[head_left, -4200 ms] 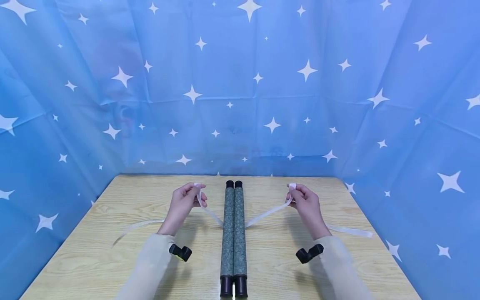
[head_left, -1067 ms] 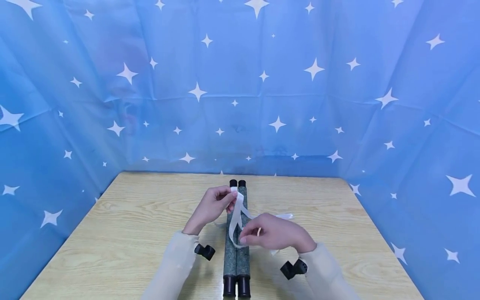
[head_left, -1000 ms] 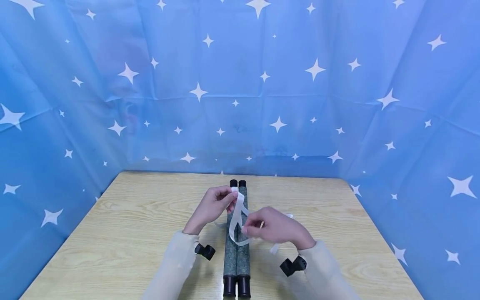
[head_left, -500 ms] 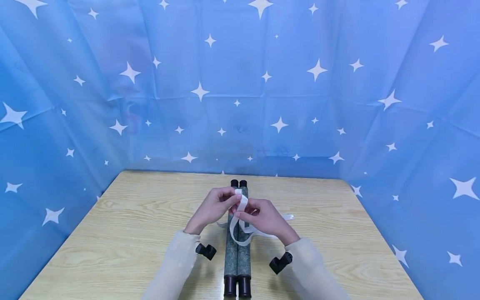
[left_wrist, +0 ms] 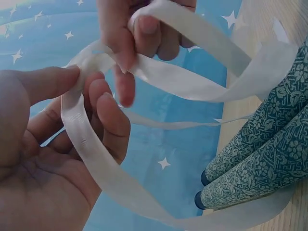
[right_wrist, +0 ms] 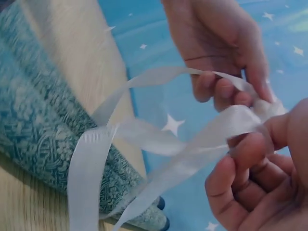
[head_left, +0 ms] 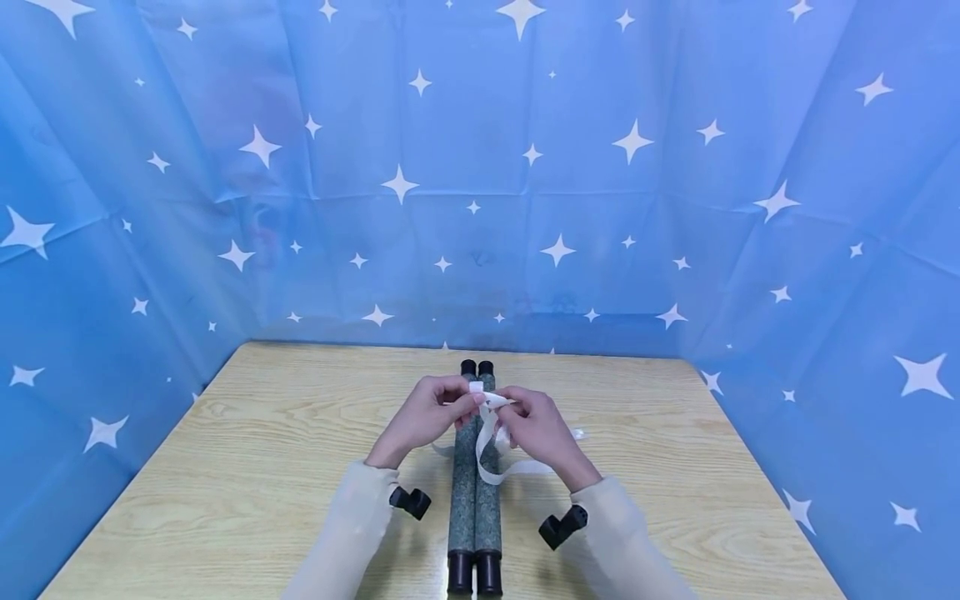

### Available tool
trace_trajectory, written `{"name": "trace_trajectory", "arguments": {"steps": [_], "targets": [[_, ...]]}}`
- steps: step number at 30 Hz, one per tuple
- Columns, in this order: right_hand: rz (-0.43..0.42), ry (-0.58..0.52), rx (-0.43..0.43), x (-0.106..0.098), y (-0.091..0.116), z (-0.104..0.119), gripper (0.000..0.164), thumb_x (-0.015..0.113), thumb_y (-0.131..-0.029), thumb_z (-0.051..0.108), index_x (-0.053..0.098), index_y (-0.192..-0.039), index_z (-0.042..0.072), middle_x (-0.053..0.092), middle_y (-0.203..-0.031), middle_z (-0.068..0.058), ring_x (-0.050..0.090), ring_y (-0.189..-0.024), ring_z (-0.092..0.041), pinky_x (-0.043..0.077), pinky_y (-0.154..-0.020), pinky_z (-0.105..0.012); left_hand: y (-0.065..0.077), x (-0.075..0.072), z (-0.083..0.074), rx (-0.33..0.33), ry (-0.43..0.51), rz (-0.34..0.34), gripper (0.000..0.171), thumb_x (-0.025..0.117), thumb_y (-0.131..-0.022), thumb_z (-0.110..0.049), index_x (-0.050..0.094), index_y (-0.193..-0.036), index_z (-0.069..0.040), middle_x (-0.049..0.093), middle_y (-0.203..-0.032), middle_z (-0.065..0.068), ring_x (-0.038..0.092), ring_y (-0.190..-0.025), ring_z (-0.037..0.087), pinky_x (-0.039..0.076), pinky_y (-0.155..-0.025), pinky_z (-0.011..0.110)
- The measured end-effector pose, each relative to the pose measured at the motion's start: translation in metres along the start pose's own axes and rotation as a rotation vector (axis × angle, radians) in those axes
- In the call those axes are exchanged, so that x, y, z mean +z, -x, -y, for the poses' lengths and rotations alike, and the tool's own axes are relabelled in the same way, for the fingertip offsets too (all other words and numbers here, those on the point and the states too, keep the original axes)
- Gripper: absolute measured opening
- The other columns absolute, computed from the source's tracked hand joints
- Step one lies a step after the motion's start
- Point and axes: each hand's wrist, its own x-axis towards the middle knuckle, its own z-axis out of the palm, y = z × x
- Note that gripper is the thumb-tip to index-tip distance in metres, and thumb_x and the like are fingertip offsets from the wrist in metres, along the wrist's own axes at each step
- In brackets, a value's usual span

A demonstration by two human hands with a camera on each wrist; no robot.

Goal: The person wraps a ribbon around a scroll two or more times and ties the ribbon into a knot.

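Note:
Two green patterned rolls with dark end knobs, like a scroll (head_left: 463, 500) rolled from both ends, lie side by side on the table. Over their far half, my left hand (head_left: 427, 417) pinches a white ribbon (left_wrist: 94, 161) between thumb and fingers, where it bunches at the crossing. Close on its right, my right hand (head_left: 536, 425) holds another stretch of the ribbon, looped over its curled fingers in the left wrist view. Slack ribbon (right_wrist: 89, 173) hangs in a wide curve across the rolls. Part of the crossing is hidden behind the fingertips.
The wooden table (head_left: 262, 483) extends to both sides of the rolls. A blue curtain with white stars (head_left: 480, 250) stands behind it and along both sides. Small black cameras (head_left: 410, 502) sit at both wrists. A ribbon end (head_left: 579, 433) shows beyond the right hand.
My hands, wide apart at first with ribbon in each, have come together over the rolls. Lately the right hand has risen beside the left, drawing ribbon rightward from it; the left hardly moved.

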Motion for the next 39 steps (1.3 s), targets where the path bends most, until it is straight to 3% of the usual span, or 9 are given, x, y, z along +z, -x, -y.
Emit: {"name": "trace_trajectory", "arguments": {"steps": [4,8,13,18,22,26,29,35,39], "targets": [[0.077,-0.076,-0.030,-0.008,0.002,-0.003,0.024,0.053,-0.108,0.022,0.070,-0.119,0.009,0.076,-0.095,-0.011,0.068,-0.077,-0.041,0.059,-0.066,-0.041,-0.001,0.001,0.001,-0.019,0.008,-0.017,0.026,0.062,-0.104,-0.027,0.071,-0.096,-0.004,0.067,-0.086,0.022,0.061,-0.073,0.042,0.053,-0.063,0.029],[0.162,-0.087,-0.072,-0.016,0.006,-0.005,0.024,0.053,-0.107,0.014,0.066,-0.125,0.007,0.075,-0.113,-0.017,0.072,-0.092,-0.044,0.060,-0.071,-0.046,-0.001,0.002,0.003,-0.055,0.038,-0.061,0.025,0.061,-0.105,-0.024,0.073,-0.098,-0.003,0.068,-0.088,0.024,0.064,-0.071,0.029,0.057,-0.067,0.037],[0.230,-0.039,-0.105,-0.022,0.011,-0.006,0.028,0.050,-0.106,0.008,0.064,-0.129,0.011,0.074,-0.121,-0.017,0.074,-0.097,-0.039,0.060,-0.075,-0.051,-0.001,0.003,0.004,-0.081,0.101,-0.102,0.026,0.059,-0.106,-0.019,0.075,-0.106,0.001,0.069,-0.095,0.031,0.066,-0.072,0.018,0.059,-0.076,0.054],[0.190,0.065,-0.156,-0.026,0.012,-0.008,0.017,0.057,-0.106,0.016,0.070,-0.116,0.013,0.077,-0.110,-0.014,0.076,-0.087,-0.024,0.061,-0.073,-0.048,-0.003,0.005,0.007,-0.098,0.150,-0.151,0.025,0.058,-0.106,-0.016,0.075,-0.117,-0.003,0.074,-0.095,0.022,0.073,-0.081,0.021,0.058,-0.086,0.056],[0.122,0.162,-0.199,-0.030,0.012,-0.011,0.016,0.062,-0.104,0.025,0.073,-0.106,0.014,0.079,-0.091,-0.008,0.074,-0.074,-0.013,0.061,-0.066,-0.039,-0.002,0.005,0.009,-0.124,0.202,-0.160,0.024,0.057,-0.106,-0.015,0.074,-0.121,-0.007,0.076,-0.108,0.016,0.075,-0.096,0.023,0.060,-0.092,0.045],[0.058,0.265,-0.250,-0.034,0.012,-0.011,0.018,0.065,-0.102,0.032,0.075,-0.098,0.017,0.076,-0.078,0.000,0.068,-0.065,-0.005,0.052,-0.058,-0.028,-0.002,0.006,0.011,-0.132,0.356,-0.155,0.027,0.056,-0.106,-0.010,0.070,-0.127,-0.001,0.070,-0.127,0.016,0.071,-0.113,0.024,0.058,-0.096,0.039],[0.011,0.322,-0.273,-0.038,0.012,-0.011,0.021,0.067,-0.100,0.036,0.075,-0.091,0.018,0.071,-0.072,0.005,0.062,-0.059,-0.004,0.046,-0.054,-0.025,-0.001,0.007,0.012,-0.148,0.526,-0.147,0.023,0.057,-0.104,-0.006,0.071,-0.121,0.002,0.068,-0.129,0.014,0.068,-0.120,0.024,0.056,-0.100,0.040],[-0.038,0.362,-0.265,-0.048,0.015,-0.009,0.027,0.070,-0.098,0.041,0.071,-0.079,0.022,0.061,-0.063,0.004,0.047,-0.052,-0.007,0.038,-0.051,-0.024,0.003,0.007,0.010,-0.118,0.729,-0.028,0.021,0.052,-0.102,-0.005,0.067,-0.088,-0.010,0.071,-0.116,0.006,0.066,-0.118,0.020,0.050,-0.109,0.046],[-0.047,0.365,-0.246,-0.056,0.016,-0.008,0.027,0.070,-0.096,0.046,0.068,-0.077,0.027,0.057,-0.062,0.005,0.043,-0.052,-0.008,0.038,-0.052,-0.025,0.006,0.004,0.007,-0.071,0.805,0.055,0.021,0.046,-0.100,-0.005,0.060,-0.085,-0.011,0.068,-0.113,0.005,0.065,-0.113,0.020,0.045,-0.113,0.051]]}}
